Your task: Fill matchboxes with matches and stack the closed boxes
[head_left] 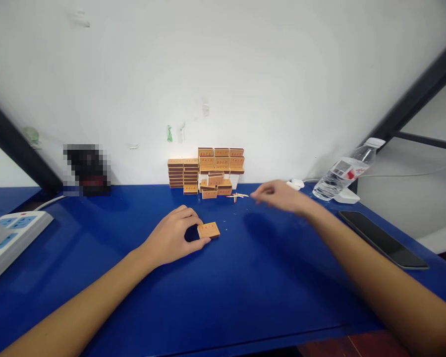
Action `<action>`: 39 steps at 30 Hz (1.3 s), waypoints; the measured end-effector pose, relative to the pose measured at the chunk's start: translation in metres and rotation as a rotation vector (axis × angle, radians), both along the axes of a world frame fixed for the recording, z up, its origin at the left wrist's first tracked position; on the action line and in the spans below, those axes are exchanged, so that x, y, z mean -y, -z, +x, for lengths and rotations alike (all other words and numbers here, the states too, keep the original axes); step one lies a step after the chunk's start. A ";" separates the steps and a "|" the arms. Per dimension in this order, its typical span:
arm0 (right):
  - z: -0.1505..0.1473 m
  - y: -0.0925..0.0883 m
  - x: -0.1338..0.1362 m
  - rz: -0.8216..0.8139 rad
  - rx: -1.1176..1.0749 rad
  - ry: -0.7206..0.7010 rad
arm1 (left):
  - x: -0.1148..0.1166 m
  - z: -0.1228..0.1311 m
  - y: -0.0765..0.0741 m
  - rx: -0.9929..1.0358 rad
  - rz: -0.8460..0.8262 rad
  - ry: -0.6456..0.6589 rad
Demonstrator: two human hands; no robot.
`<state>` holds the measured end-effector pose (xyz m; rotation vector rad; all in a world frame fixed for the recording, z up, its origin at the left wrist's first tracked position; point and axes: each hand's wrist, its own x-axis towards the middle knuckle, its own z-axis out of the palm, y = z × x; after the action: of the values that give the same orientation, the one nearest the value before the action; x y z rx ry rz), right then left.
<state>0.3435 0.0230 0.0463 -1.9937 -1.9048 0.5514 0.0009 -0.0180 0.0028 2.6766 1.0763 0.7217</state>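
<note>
My left hand (176,235) grips a matchbox (208,229) by its left end, thumb at the near side and fingers at the far side. The orange box lies flat on the blue tabletop. Over the table to the right, my right hand (277,196) is pinched closed; whatever its fingertips hold, if anything, is too small to make out. Just left of those fingertips lie several loose matches (240,195), some with red heads. Behind them, matchboxes are built up against the wall: a neat stack (183,173) on the left and a taller, stepped pile (221,162) beside it.
A water bottle (347,171) leans at the back right, near a white charger (346,196) and a dark phone (382,239). A white power strip (18,238) sits at the left edge. A blurred dark object (87,168) stands at the back left. Tiny pale bits dot the table.
</note>
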 end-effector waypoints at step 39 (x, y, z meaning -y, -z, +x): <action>-0.005 0.024 -0.037 0.260 0.041 -0.288 | 0.004 -0.001 -0.001 -0.023 0.015 0.029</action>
<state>0.3388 0.0601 0.0221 -1.5943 -2.1792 0.3136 -0.0004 -0.0225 0.0040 2.7136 1.0397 0.6987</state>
